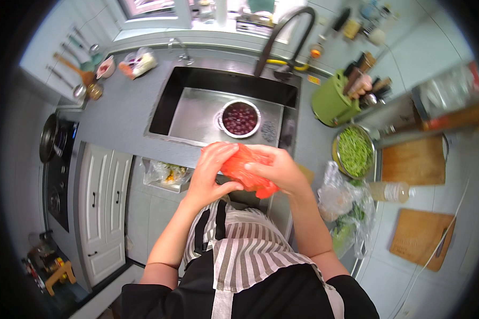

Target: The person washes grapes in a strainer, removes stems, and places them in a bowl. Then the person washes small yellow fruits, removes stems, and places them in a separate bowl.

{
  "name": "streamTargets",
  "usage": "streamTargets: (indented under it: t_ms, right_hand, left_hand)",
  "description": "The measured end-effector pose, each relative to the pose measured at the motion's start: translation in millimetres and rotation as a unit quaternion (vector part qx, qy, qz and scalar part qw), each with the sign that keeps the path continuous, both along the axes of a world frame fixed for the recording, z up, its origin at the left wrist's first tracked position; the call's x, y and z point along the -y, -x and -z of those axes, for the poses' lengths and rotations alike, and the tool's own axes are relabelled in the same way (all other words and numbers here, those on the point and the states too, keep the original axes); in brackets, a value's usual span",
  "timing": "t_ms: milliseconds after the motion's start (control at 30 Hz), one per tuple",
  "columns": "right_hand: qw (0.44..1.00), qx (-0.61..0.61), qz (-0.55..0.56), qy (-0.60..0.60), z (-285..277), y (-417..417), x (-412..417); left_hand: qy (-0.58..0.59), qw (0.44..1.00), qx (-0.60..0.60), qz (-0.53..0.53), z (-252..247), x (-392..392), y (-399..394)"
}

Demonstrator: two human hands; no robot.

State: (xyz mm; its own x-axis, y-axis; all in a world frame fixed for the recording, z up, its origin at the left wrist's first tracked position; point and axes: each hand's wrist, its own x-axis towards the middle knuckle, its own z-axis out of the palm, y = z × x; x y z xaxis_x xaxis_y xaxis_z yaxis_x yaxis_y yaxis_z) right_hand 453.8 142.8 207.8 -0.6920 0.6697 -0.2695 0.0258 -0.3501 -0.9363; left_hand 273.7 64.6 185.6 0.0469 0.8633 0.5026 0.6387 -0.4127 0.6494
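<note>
Between my two hands is a crumpled red plastic bag (pixel 243 167), held in front of the sink's near edge. My left hand (pixel 213 171) presses on it from the left, with the fingers over its top. From the right, my right hand (pixel 281 167) grips it, thumb across the front. What the bag contains, if anything, cannot be seen. Beyond the hands, a metal bowl (pixel 220 119) of dark red round fruit (pixel 240 118) stands in the steel sink (pixel 191 111). A grey mesh scourer or drain cover (pixel 268 130) lies beside the bowl.
A black faucet (pixel 263 52) arches over the sink. To the right stand a green knife holder (pixel 331 99), a bowl of green sprouts (pixel 355 151), bagged vegetables (pixel 345 235) and a bottle (pixel 389 192). A scrap tray (pixel 167 175) hangs below the counter. At left is a gas stove (pixel 58 187).
</note>
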Motion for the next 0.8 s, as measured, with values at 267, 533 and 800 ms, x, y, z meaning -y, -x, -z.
streamTargets:
  t_ms: [267, 533, 800]
  right_hand:
    - [0.979, -0.005, -0.024, 0.201, 60, 141, -31]
    - [0.993, -0.010, -0.060, -0.097, 111, 193, -24]
    - [0.996, 0.042, -0.064, -0.051, 111, 235, -29]
  left_hand:
    - [0.189, 0.929, 0.262, -0.180, 94, 11, 123]
    - [0.188, 0.871, 0.369, -0.266, 112, 3, 179]
    - [0.044, 0.930, 0.202, -0.305, 71, -10, 195]
